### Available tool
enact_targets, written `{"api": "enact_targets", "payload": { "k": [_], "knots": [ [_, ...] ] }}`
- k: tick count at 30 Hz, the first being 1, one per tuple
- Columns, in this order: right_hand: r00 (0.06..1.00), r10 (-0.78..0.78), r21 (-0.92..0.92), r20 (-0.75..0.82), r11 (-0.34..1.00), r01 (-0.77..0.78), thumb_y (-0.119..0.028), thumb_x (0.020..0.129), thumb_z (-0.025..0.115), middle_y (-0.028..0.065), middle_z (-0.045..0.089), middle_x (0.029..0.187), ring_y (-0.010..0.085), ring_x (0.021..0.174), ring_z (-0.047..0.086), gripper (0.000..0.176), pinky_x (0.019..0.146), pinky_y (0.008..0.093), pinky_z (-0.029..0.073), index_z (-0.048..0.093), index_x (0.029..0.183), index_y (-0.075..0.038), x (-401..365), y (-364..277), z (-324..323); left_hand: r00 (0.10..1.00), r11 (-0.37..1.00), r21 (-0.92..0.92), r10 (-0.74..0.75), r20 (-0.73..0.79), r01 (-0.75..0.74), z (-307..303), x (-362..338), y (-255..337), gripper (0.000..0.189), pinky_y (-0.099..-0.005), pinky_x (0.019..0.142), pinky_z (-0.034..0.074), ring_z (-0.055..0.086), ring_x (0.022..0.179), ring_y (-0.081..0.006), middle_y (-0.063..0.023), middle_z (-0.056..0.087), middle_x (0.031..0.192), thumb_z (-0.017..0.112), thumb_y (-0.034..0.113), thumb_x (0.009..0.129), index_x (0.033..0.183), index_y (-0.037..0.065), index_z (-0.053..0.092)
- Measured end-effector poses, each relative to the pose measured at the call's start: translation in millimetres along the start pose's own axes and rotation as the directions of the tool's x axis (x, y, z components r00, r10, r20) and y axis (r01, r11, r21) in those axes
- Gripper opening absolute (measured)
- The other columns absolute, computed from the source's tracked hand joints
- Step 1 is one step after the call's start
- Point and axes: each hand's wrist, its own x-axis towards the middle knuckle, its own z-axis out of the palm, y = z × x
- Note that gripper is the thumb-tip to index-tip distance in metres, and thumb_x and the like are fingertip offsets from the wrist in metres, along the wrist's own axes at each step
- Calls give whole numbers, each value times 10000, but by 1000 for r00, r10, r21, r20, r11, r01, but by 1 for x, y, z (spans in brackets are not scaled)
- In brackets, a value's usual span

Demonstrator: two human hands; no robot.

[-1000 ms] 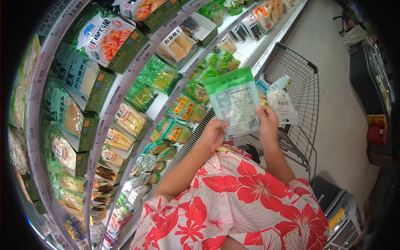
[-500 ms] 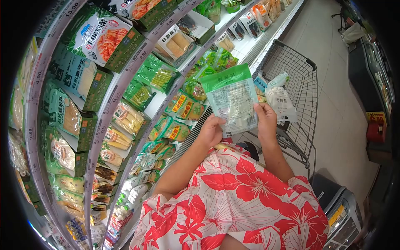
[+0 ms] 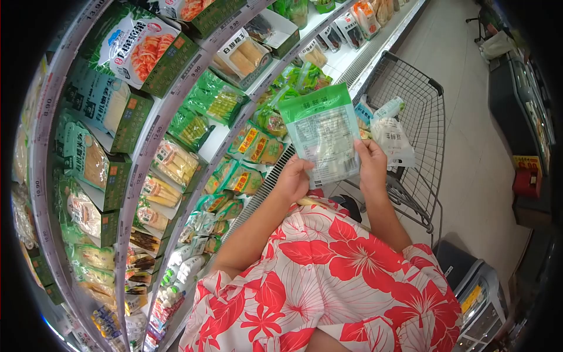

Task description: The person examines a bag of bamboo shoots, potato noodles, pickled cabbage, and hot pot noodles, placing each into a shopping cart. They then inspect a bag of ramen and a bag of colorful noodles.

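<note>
The shelf (image 3: 176,101) fills the left, curving from near to far, while the floor (image 3: 469,129) runs down the right. On it the cart (image 3: 427,138) stands just beyond the hands, blocking the way ahead along the shelf. The flowered shirt (image 3: 358,258) covers the near middle; a dark case (image 3: 509,97) lies far right, and a bin (image 3: 460,264) near right. The packet (image 3: 319,135), green-topped with a printed pale panel, is upright, tilted a little, in front of the shirt, hiding part of the shelf's lower edge and the cart's left side. A kimchi pack (image 3: 141,50) sits on the far left shelf, and a white bag (image 3: 390,144) rests in the cart, right of the packet. The left hand (image 3: 293,179) pinches the packet's lower left edge, the right hand (image 3: 372,167) its lower right edge, thumbs on the facing side; fingers behind are partly hidden. Compared with a second ago, the packet, cart and white bag all appear slightly farther left and higher in view, and both hands keep the same hold.
</note>
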Motion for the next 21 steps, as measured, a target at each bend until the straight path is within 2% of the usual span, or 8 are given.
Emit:
{"api": "enact_targets", "payload": {
  "k": [3, 8, 16, 19, 21],
  "knots": [
    [1000, -17, 27, 23, 999, 16, -122, 919, 592, 13, 610, 835, 54, 740, 529, 134, 691, 202, 422, 605, 900, 10, 0, 4, -3, 1000, 999, 34, 6, 2, -6, 3, 0, 2, 520, -478, 1019, 395, 505, 1185, -293, -120, 540, 1267, 531, 18, 774, 1288, 32, 454],
    [1000, -20, -27, -15, 999, 19, -116, 919, 590, 13, 608, 829, 55, 732, 526, 129, 681, 204, 421, 601, 895, 10, -2, 0, 1, 1000, 999, 30, 20, 3, -20, 3, 2, 1, 483, -459, 1035, 379, 507, 1184, -277, -117, 543, 1269, 535, 23, 805, 1282, 35, 461],
    [988, -146, -50, -48, 988, 143, -126, 920, 589, 13, 608, 813, 48, 716, 516, 140, 664, 203, 419, 599, 894, 11, -1, -1, -1, 992, 986, 118, 113, 55, -119, 4, 7, -1, 417, -403, 1011, 399, 542, 1145, -226, -88, 591, 1212, 553, 22, 824, 1239, 24, 513],
    [992, -115, 13, -59, 993, 116, -128, 921, 587, 17, 612, 812, 53, 717, 522, 137, 668, 207, 430, 595, 884, 3, 0, -1, -1, 994, 990, 97, 103, 31, -105, 2, 6, -1, 390, -356, 1016, 379, 539, 1140, -195, -92, 595, 1205, 516, -3, 840, 1231, 8, 522],
    [997, -62, 58, -48, 996, 65, -131, 922, 583, 23, 616, 821, 61, 719, 533, 134, 668, 214, 441, 593, 887, -3, 3, 3, -6, 996, 992, 93, 82, 19, -83, 1, 4, -2, 379, -348, 992, 407, 556, 1116, -186, -89, 599, 1196, 507, -7, 854, 1232, 7, 519]
  ]
}}
